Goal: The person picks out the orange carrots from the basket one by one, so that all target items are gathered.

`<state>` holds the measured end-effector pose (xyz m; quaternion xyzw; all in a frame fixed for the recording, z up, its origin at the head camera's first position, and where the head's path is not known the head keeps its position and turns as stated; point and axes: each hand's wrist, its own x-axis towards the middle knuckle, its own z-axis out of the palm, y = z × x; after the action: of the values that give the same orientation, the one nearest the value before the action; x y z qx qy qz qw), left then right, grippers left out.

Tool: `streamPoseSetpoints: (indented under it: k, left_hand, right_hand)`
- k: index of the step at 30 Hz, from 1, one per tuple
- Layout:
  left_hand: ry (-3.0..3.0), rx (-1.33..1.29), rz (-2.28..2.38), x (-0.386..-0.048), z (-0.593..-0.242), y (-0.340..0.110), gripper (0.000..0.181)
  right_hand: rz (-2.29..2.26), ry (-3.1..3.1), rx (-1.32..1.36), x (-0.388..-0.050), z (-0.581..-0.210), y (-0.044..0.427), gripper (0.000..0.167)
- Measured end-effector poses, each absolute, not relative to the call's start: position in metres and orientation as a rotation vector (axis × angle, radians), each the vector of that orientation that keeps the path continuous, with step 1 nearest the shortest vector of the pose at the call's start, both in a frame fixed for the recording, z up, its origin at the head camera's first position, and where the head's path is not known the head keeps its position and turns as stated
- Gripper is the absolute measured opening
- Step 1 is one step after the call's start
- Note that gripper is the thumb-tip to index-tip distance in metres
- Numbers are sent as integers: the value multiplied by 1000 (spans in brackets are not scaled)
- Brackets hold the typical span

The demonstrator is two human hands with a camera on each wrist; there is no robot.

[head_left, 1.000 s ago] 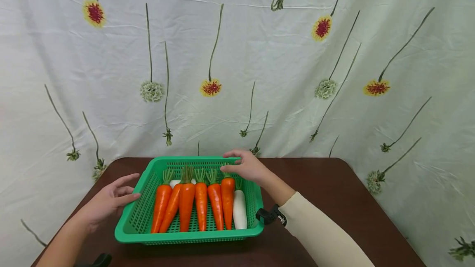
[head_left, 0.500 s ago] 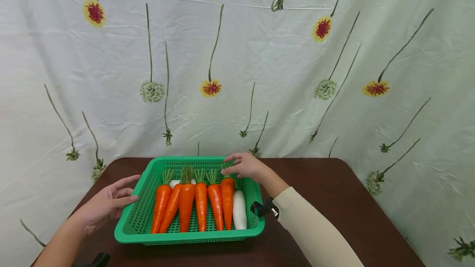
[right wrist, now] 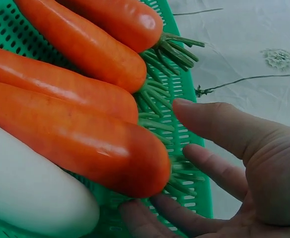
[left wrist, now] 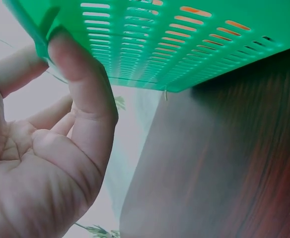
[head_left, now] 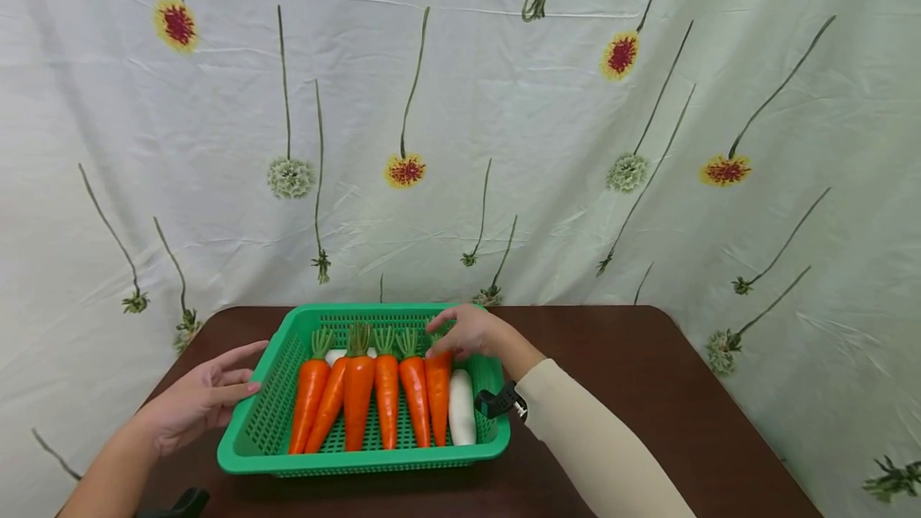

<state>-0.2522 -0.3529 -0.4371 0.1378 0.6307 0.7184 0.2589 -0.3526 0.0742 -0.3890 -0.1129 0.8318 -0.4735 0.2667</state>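
While touching the left rim of the green basket [head_left: 363, 464] with the left hand [head_left: 205, 400], thumb and fingers parted, lowered the right hand [head_left: 468, 332] from half a second ago, down to the crown of the rightmost carrot [head_left: 438, 402]. Spread those fingers without closing. Judged nearer a grip; left the carrot lying inside, before the flowered cloth [head_left: 460, 94].

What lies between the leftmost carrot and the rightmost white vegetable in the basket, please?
Five other carrots lie between them in the basket, as the head view shows.
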Motion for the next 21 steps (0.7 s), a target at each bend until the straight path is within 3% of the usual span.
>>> streamPoseSetpoints:
  k: [21]
  left_hand:
    - [1553, 428, 1986, -248, -437, -356, 61]
  right_hand:
    - [-1162, 2279, -259, -342, -389, 68, 46]
